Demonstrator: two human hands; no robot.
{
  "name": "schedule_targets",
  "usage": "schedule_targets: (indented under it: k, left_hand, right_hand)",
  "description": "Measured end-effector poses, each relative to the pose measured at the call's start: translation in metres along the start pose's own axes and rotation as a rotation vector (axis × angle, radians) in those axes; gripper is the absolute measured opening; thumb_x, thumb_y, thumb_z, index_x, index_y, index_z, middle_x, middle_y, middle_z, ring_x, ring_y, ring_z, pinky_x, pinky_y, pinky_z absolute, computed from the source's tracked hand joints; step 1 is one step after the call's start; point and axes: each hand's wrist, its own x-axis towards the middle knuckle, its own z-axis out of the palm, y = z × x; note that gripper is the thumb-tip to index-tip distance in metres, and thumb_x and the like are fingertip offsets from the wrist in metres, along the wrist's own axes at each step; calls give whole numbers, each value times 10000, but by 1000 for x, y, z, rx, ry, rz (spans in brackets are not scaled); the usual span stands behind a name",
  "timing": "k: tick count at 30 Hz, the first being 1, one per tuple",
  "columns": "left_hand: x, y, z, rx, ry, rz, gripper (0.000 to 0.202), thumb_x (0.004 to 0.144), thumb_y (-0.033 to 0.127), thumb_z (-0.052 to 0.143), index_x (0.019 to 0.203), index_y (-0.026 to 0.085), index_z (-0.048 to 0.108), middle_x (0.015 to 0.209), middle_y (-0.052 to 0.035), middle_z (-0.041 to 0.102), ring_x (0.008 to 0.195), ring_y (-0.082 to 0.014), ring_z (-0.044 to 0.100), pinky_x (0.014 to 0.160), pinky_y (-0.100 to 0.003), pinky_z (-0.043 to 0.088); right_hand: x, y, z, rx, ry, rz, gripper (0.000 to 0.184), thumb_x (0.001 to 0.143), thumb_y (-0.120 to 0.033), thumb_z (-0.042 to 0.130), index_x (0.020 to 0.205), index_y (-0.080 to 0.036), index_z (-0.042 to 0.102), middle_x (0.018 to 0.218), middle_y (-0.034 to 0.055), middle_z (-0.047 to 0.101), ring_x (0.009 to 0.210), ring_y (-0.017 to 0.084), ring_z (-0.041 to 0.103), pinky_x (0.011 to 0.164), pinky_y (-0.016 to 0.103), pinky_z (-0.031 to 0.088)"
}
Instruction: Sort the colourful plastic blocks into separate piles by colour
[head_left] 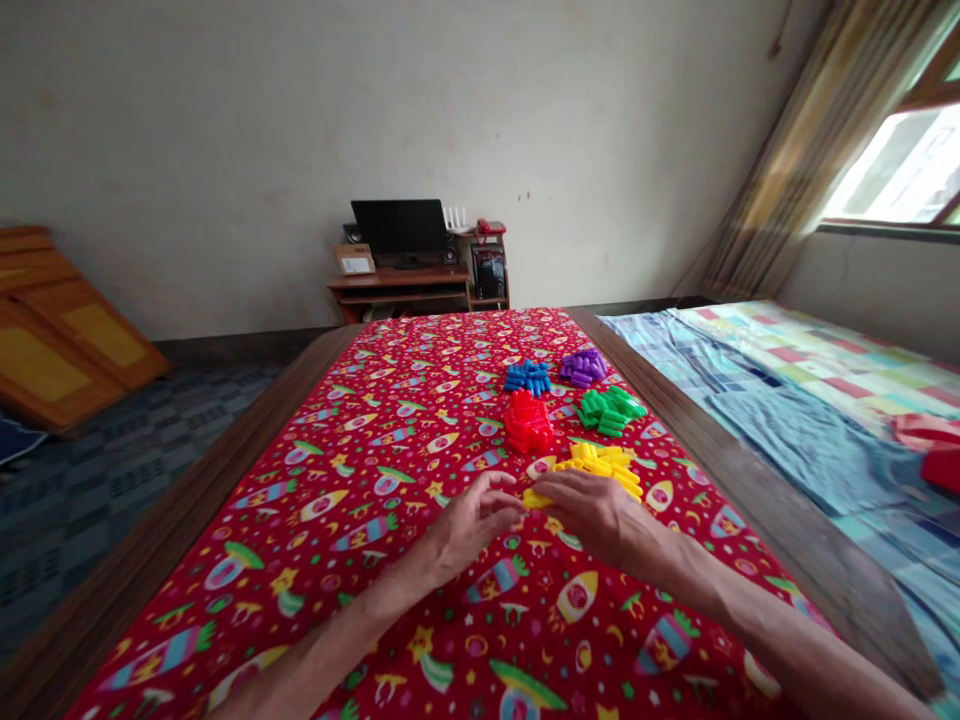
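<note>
A loose pile of yellow plastic pieces (616, 468) lies on the red patterned cloth, partly covered by my right hand (592, 503). The fingers of that hand are close together around a yellow tube-like piece (535, 498), whose end sticks out past the fingertips. My right thumb is mostly hidden. Just left of that piece is my left hand (480, 512), its fingers curved and apart with nothing visible in them. Beyond the hands sit a red pile (528, 424), a green pile (612, 411), a blue pile (528, 377) and a purple pile (583, 367) of similar pieces.
The red cloth (330, 540) covers a long table with dark wooden edges (187, 515). A bed (795, 420) with checked bedding stands along the right side. At the far wall a desk (405, 283) bears a monitor (400, 230). A wooden cabinet (67, 325) is at the left.
</note>
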Motion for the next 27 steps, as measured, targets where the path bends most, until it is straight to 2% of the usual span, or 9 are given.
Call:
schedule_targets:
  k: [4,8,15,17,19,21,23,25,27]
  left_hand:
    - [-1,-8,-19,179,142,106,393,885,563,506,1044,215,598,978,-85,713,892,-231,687,775,-345,559]
    - [2,-18,-29,226,194,143,338,864,498,531,948,185,627,842,-64,713,777,-205,692,709,-318,574]
    - [0,-21,-26,288,174,165,269,869,409,512,934,187,649,854,-65,726,778,-197,699,699,-298,574]
    - [0,-17,-26,309,198,175,267,871,395,495,930,189,653,850,-61,726,750,-191,695,671,-291,574]
    - [0,-11,-32,369,236,202,265,874,371,471,926,195,662,870,-58,729,752,-190,694,670,-290,573]
    - [1,-6,-48,477,309,255,261,860,353,465,908,207,675,910,-59,732,818,-205,696,724,-304,572]
    - [4,-4,-75,585,426,299,260,829,355,471,883,215,683,947,-64,733,889,-226,691,788,-325,563]
    - [5,-8,-107,633,573,265,279,802,374,461,883,211,672,937,-72,732,834,-231,696,756,-338,566]
    - [5,-17,-138,654,688,186,259,750,369,470,826,206,657,954,-85,733,821,-239,701,749,-343,564]
  right_hand:
    - [-19,37,-18,-106,210,201,252,960,-232,465,1121,-192,655,1098,121,707,984,211,686,812,330,568]
    - [-35,61,-17,-105,243,330,276,956,-260,466,1127,-177,666,1074,126,722,954,217,704,801,333,571]
    - [-35,56,-12,-127,240,407,304,956,-305,447,1090,-181,691,1088,130,726,984,234,699,800,346,564]
    - [-33,56,-19,-146,283,425,323,952,-346,442,1051,-182,702,1037,123,738,903,226,709,746,322,553]
    - [-32,61,-27,-170,321,472,364,944,-411,442,925,-173,716,849,94,744,703,187,684,634,271,511]
    - [-34,73,-35,-196,374,571,457,929,-492,435,718,-165,676,600,38,653,502,126,556,516,233,415]
    - [-38,93,-42,-181,462,700,548,906,-567,430,554,-171,568,456,-4,511,431,90,430,466,224,331]
    - [-41,118,-47,-58,600,827,580,869,-630,443,502,-182,493,424,-21,445,421,80,386,450,226,306]
    - [-42,145,-51,145,806,934,566,826,-670,467,523,-192,478,436,-26,448,415,80,389,434,229,315]
